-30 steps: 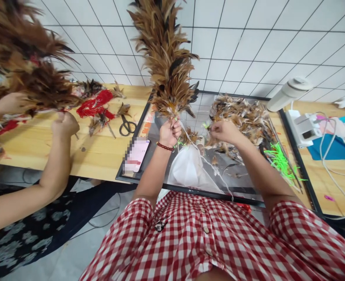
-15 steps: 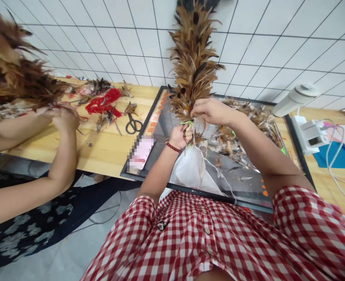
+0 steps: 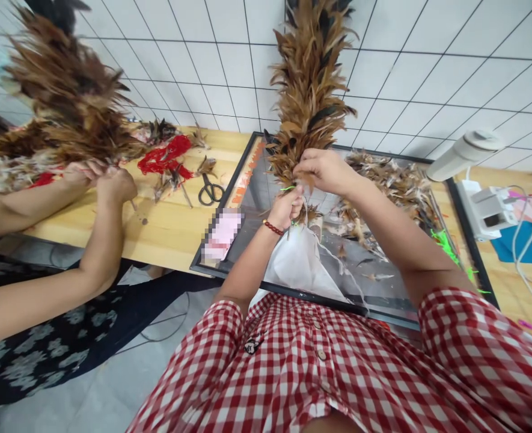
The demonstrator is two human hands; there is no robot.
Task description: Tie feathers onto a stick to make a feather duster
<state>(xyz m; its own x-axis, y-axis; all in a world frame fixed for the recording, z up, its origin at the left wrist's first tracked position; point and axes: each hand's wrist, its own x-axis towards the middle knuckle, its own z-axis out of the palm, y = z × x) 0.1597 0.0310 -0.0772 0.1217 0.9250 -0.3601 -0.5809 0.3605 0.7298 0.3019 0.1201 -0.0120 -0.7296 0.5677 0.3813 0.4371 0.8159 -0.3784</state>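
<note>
White square wall tiles with dark grout back a wooden bench [image 3: 166,225], on which lies a dark-framed board [image 3: 256,192].

Feather duster [image 3: 308,84]: long, brown and black, held upright over the board's near left part, its top running out of view. Left hand [image 3: 287,207]: grip closed around the duster's bare lower end, a red bead bracelet [image 3: 272,227] on the wrist. Right hand [image 3: 324,170]: just above the left, grip closed on the lowest ring of feathers. A strand of green cord [image 3: 286,189] shows between the two hands. White bag [image 3: 299,264]: hangs directly below the left hand, over the board's near edge.

Loose feathers [image 3: 392,186]: heaped on the board, to the right of the hands. More green cord [image 3: 446,243] lies at the board's right edge. A pink phone [image 3: 223,234] lies on the board's left corner.

Further left on the bench: scissors [image 3: 209,191], then a tangle of red cord [image 3: 166,156]. A second person's hands [image 3: 106,180] hold another feather duster [image 3: 67,102] over the bench's left end.

Far right: a white cylindrical appliance [image 3: 464,153], a white power strip [image 3: 486,207] and blue sheet material [image 3: 525,243].
</note>
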